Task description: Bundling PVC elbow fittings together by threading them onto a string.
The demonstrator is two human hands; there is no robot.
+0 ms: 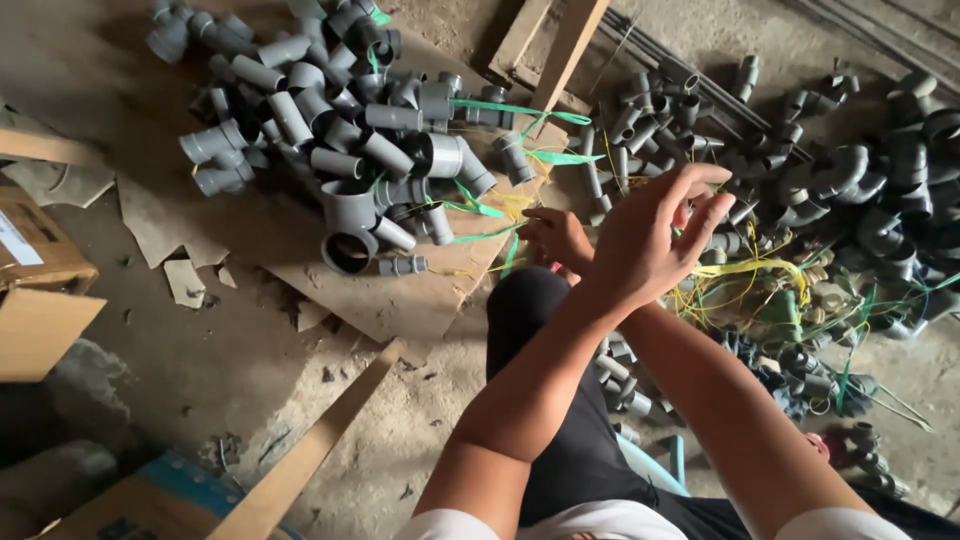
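Thin yellow plastic strap [742, 268]: runs from the raised hand toward 3 o'clock, ending in a tangle over the fittings; its held end hidden between fingertips, so contact hard to confirm.

Left hand [645, 240]: crossed over to the right side of the view, back toward the camera, fingers spread and half curled, thumb and forefinger tips pinched near the strap at 1 o'clock of the palm. Grip on the strap probable but not clearly shown.

Right hand [558, 238]: at 9 o'clock of the left hand, largely covered by the left wrist; fingers curled, contents not discernible.

Dark-clothed knee [528, 300]: directly below both hands, at 6 o'clock.

Pile of grey plastic pipe tees and couplings [350, 130]: at 10 o'clock, resting on a flat brown cardboard sheet [400, 295], laced with green plastic strips [500, 107].

Heap of grey plastic pipe elbows [870, 190]: at 3 o'clock, partly cut off by the frame edge, dim and hard to separate.

Wooden batten [310, 450]: at 7 o'clock. Brown cardboard box [35, 290]: at 9 o'clock, cropped.
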